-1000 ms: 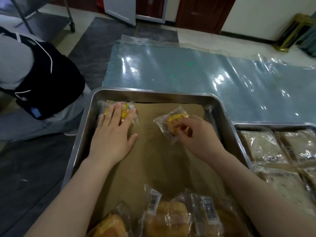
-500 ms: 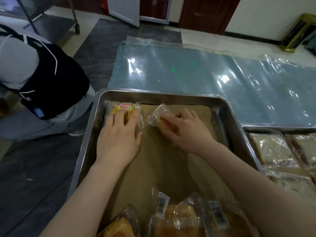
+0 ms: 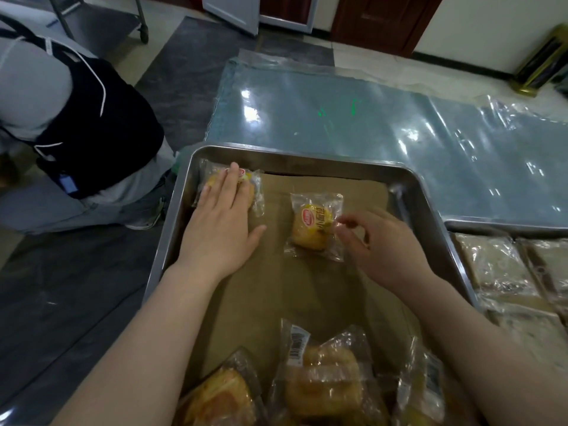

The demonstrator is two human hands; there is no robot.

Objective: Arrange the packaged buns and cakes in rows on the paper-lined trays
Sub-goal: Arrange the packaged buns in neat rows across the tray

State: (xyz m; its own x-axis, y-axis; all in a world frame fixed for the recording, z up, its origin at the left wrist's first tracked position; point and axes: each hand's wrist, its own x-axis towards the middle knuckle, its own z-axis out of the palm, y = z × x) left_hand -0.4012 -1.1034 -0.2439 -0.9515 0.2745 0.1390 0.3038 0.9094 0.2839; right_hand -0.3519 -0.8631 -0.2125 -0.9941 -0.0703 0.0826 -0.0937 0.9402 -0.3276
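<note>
Yellow bun in clear wrapper [image 3: 312, 226] lies flat on the brown paper liner [image 3: 276, 287] of the steel tray [image 3: 307, 164], far half. Right hand [image 3: 387, 250], fingers curled, meets its wrapper edge; grip cannot be determined. Left hand [image 3: 221, 229] presses flat, fingers straight, on second wrapped bun [image 3: 212, 181] in far-left corner.

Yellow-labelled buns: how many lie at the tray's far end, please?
2: a corner bun far-left under the left hand, a centre bun beside the right hand; none seem hidden.
</note>
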